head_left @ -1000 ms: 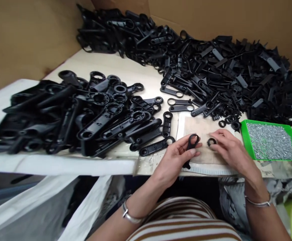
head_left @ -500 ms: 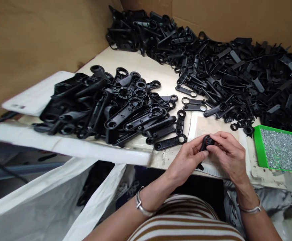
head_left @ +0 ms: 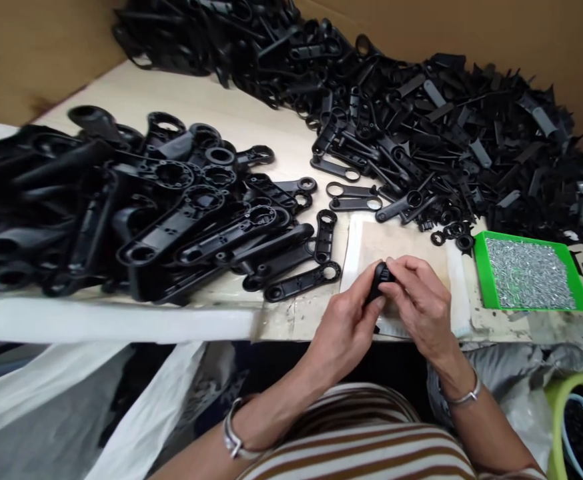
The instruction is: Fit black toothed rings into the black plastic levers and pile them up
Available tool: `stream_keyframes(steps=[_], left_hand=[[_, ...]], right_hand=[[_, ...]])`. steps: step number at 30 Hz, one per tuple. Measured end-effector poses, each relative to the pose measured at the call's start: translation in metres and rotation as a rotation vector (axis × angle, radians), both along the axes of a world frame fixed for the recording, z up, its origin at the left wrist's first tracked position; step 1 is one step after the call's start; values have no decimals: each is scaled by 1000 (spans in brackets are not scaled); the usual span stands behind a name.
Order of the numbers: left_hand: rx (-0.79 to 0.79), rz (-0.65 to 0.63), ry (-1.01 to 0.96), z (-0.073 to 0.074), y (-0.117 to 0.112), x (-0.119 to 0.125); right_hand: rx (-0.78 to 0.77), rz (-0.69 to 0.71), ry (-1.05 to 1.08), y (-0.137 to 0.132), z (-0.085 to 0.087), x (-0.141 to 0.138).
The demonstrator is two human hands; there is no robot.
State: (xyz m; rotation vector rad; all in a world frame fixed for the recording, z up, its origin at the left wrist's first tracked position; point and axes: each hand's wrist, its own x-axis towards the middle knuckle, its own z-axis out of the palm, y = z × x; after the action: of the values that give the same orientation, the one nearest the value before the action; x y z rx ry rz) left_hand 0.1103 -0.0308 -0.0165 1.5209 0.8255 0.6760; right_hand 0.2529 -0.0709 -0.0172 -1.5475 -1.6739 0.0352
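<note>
My left hand point(head_left: 344, 320) is closed around a black plastic arm part point(head_left: 375, 283), held above the front edge of the table; the fingers cover most of it. At the part's upper end, my right hand point(head_left: 421, 303) pinches a small ribbed black piece point(head_left: 386, 274) against it. Whether that piece is seated in the end or only touching cannot be made out. Under both hands lies a pale mat point(head_left: 366, 243). Similar small black rings point(head_left: 438, 238) lie just beyond my right hand, and a loose black arm part point(head_left: 301, 283) rests left of my hands.
A green tray point(head_left: 484, 277) of small metal pins or screws stands on the right. Black arm parts point(head_left: 201, 213) are heaped at the left, and a larger heap of black parts point(head_left: 451, 127) lines the cardboard wall point(head_left: 421, 27). A yellow-green bucket point(head_left: 556, 413) stands lower right.
The view has turned to the right and moved closer, bringing the whole green tray and the bucket into sight. Both hands keep nearly the same grip on the black pieces.
</note>
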Motion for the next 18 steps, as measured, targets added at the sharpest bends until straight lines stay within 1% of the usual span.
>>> stream_keyframes(steps=[2, 5, 7, 10, 12, 15, 18], left_hand=[[60, -18, 45, 2, -2, -1], [154, -79, 119, 4, -4, -2], [206, -94, 147, 2, -6, -2], [298, -39, 180, -3, -10, -1], [349, -14, 203, -7, -12, -1], [344, -63, 215, -8, -10, -5], [298, -86, 206, -4, -1, -13]], right_hand=[[20, 40, -12, -2, 1, 3], [34, 95, 13, -7, 1, 5], [9, 74, 67, -10, 0, 3], [-40, -6, 182, -12, -3, -2], [-74, -12, 255, -13, -5, -4], [-122, 33, 369, -14, -7, -3], [-185, 68, 501, -16, -4, 2]])
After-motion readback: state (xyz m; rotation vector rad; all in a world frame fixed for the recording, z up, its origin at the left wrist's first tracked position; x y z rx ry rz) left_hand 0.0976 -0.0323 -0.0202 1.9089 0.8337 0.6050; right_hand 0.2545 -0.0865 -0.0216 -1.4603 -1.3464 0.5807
